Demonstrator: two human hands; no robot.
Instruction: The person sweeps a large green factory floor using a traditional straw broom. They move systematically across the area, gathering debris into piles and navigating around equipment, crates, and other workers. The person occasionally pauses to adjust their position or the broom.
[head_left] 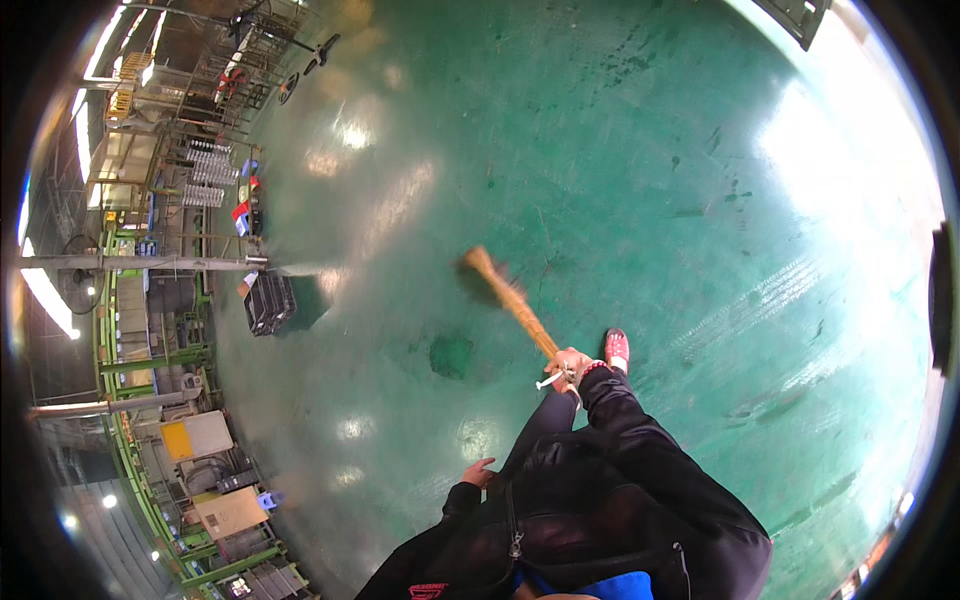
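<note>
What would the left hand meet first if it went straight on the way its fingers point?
Probably the trouser leg just ahead of the left hand, though depth is unclear.

Glossy green floor [640,200]; cluttered racks [150,362] left; white glare [835,160] right.

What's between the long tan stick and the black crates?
The head view shows green floor with a shiny reflection between the tan stick and black crates.

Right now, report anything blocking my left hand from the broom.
Nothing visible: green floor shows between the left hand and the broom, which the right hand grips. One leg lies just right of that gap.
</note>
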